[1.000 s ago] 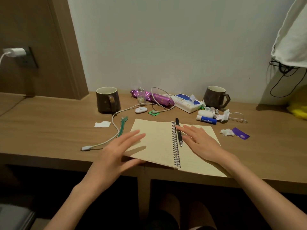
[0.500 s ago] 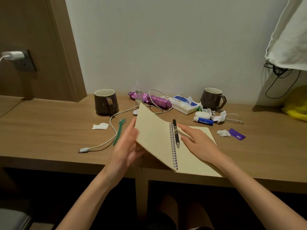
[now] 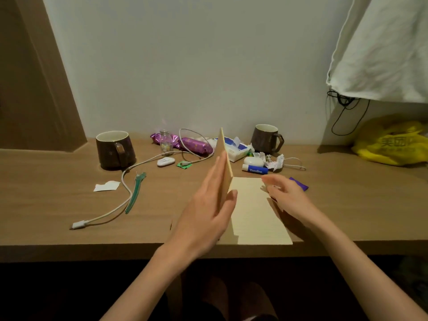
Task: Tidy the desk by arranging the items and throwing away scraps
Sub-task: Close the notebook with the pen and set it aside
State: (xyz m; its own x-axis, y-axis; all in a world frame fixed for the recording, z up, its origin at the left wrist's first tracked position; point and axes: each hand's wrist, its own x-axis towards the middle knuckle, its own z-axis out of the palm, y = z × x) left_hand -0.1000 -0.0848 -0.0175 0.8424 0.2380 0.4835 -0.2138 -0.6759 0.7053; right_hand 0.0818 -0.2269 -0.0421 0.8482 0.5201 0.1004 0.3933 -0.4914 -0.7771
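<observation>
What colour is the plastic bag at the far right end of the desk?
Yellow, with faint printed characters. The plastic bag shows best in the head view, the only one.

We read "Vaseline" on the blue lip balm tube (image 3: 254,169) mid-desk; far right, the yellow bag (image 3: 391,144) bears Chinese characters "美团"

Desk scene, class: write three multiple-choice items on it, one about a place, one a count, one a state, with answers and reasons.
1. Where is the white cable's loose plug?
A. near the desk's front edge
B. inside a mug
C. on the notebook

2. How many mugs stand on the desk?
A. one
B. two
C. four

3. How is the notebook?
A. flat open
B. half closed, its left cover raised
C. fully shut

Answers: 1 A, the plug lies front left. 2 B, a left mug and a right mug. 3 B, the left hand holds the cover nearly upright.
</observation>
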